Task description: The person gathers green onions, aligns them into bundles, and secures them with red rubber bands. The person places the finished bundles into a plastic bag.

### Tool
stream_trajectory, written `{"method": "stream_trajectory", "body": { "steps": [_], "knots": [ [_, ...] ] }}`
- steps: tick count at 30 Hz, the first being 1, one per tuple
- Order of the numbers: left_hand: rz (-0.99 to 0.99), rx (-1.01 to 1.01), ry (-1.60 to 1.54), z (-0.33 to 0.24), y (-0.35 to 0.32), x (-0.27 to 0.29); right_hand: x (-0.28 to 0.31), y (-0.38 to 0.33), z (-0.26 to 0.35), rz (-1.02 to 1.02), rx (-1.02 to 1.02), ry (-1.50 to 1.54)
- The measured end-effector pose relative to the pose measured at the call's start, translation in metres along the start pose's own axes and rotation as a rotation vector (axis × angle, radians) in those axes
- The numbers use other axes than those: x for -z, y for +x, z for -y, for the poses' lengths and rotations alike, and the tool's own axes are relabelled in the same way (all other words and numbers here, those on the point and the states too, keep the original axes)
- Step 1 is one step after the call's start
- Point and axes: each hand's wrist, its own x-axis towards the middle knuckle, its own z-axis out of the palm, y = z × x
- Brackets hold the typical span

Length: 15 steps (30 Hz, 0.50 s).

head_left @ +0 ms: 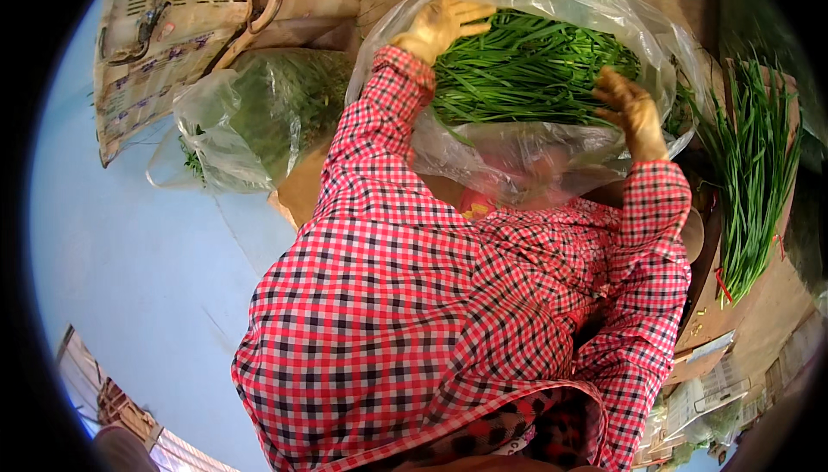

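Head view: green chives (526, 71) in plastic bag (517, 157) lie between both hands (440, 23).

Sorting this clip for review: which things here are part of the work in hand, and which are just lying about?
In hand:
- left hand and right hand, both gloved, on the clear plastic bag
- long green leaves inside it

Lying about:
- second bag of greens
- loose bunch of green stalks
- pale slotted crates

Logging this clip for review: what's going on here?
A person in a red checked shirt has both gloved hands at a big clear bag full of long green stalks. The left hand is on the bag's far left rim, the right hand on its right side. More stalks lie loose to the right.
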Motion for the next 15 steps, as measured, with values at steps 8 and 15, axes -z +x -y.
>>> {"method": "stream_trajectory", "body": {
  "steps": [8,15],
  "knots": [
    [0.336,-0.277,-0.196,-0.031,0.044,0.012,-0.021,0.023,0.04,-0.079,-0.074,0.216],
    [0.679,-0.329,0.042,-0.018,-0.009,0.024,-0.063,0.037,0.055,0.084,0.099,0.544]
  ]
}}
